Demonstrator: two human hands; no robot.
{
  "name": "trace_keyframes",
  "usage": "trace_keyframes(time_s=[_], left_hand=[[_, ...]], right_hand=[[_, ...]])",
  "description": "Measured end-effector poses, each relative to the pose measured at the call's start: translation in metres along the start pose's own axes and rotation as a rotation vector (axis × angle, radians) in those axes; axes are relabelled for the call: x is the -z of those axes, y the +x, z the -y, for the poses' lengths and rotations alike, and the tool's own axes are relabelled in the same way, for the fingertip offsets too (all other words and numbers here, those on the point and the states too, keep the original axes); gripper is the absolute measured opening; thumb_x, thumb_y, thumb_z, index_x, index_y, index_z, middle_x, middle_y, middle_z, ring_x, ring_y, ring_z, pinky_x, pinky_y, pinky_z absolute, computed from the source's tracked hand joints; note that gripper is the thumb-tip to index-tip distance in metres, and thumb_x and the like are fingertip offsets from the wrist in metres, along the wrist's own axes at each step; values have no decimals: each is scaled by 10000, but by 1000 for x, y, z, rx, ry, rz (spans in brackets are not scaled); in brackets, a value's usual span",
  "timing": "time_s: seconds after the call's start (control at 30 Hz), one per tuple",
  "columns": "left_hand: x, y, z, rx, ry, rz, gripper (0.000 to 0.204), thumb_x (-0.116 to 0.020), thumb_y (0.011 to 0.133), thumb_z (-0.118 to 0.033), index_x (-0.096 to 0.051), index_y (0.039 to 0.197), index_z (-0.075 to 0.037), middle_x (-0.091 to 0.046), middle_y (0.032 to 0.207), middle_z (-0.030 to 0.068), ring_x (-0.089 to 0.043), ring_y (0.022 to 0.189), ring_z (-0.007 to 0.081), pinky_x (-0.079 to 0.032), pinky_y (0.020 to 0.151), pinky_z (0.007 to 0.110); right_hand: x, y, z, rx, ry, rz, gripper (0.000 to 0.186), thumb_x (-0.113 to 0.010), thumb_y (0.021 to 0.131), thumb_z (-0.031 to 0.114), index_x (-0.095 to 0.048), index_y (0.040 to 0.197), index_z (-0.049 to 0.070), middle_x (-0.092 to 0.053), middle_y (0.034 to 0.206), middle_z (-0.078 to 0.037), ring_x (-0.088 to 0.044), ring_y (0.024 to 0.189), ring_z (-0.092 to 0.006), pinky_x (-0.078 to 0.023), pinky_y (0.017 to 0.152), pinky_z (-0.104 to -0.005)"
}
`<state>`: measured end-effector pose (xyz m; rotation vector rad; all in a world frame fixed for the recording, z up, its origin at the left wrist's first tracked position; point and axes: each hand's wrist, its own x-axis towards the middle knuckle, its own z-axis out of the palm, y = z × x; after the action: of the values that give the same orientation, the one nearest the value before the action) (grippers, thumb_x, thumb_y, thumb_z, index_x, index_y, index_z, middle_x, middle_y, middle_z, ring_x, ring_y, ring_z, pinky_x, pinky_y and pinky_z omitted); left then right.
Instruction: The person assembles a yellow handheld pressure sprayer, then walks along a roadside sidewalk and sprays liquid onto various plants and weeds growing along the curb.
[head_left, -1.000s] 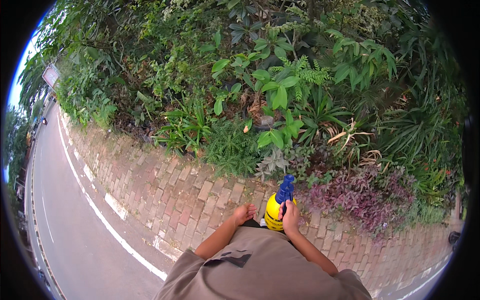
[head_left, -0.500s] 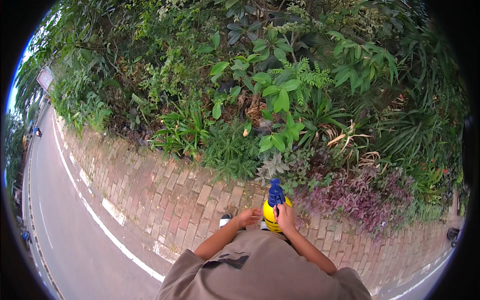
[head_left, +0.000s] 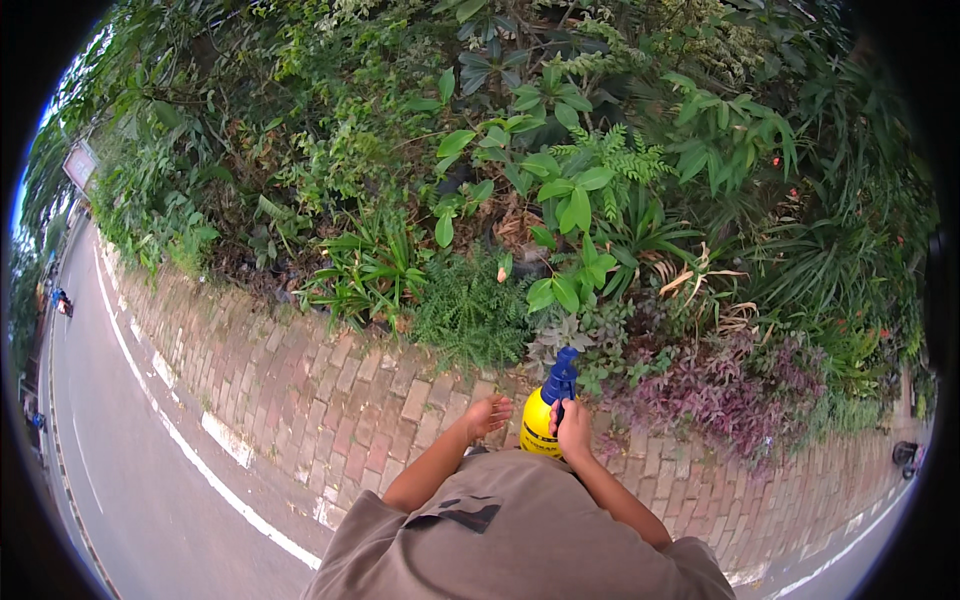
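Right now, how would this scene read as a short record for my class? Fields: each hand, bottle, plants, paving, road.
Left hand: empty, open
Right hand: gripping the spray bottle
Bottle: yellow body, blue top
Green foliage: ahead
Purple-leaved plants: ahead, to the right
Brick paving: between foliage and road
Road: grey, white-lined, at left

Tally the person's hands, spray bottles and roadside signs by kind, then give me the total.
Left hand and right hand: 2
Spray bottle: 1
Sign: 1
Total: 4
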<state>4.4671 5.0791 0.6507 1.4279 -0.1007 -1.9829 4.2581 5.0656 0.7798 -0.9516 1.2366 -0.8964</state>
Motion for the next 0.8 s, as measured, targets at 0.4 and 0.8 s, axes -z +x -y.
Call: trace_keyframes(time_s=[0.4,0.8], left_hand=[[52,-12,-9,20,-14,80,372,-418,1014,-398,-552,1253,-147,-630,1208,-7,-551,1091,144,-401,984,346],[129,-51,22,130,-22,15,378,-424,1012,-381,-551,1233,-102,-605,1226,37,-533,1115,183,-405,997,359]], right_hand=[[-41,-2,-44,-37,-380,139,329,-376,943,246,-541,747,39,-500,555,-19,-460,421,-126,-383,414,-288],[-106,-35,-116,-149,-374,184,364,-367,938,266,-545,717,38,-489,543,-19,-458,436,-125,-395,429,-289]])
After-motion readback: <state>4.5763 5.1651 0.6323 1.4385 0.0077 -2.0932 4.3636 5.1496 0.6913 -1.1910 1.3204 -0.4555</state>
